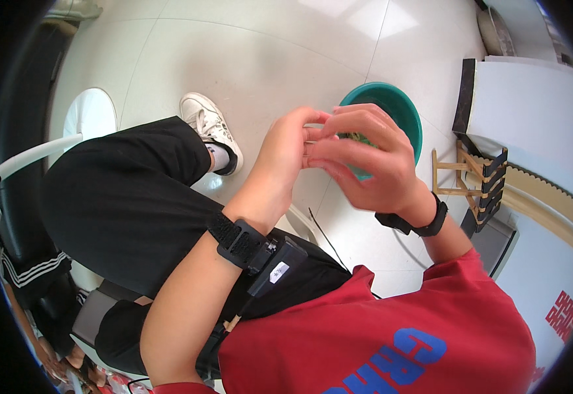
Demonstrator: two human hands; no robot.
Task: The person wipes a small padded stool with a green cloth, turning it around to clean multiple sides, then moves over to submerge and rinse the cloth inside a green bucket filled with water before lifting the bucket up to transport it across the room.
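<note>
My left hand [286, 140] is raised in front of me with its fingers bent inward. My right hand [372, 155] meets it fingertip to fingertip, curved over the left fingers. Whether anything small is pinched between them is hidden. Behind my right hand, on the floor, stands a round green plastic basin [417, 130]. Some green and brownish plant-like pieces [353, 136] show inside it, partly covered by my fingers. Each wrist wears a black strap; the left one [239, 241] carries a small black box with a cable.
A small wooden folding stool [463, 177] with black webbing is right of the basin, near a white cabinet [523, 106]. My shoe [210, 128] rests on the tiled floor [247, 59]. A white chair base [89, 115] is at left. Another person's hand [55, 367] shows at lower left.
</note>
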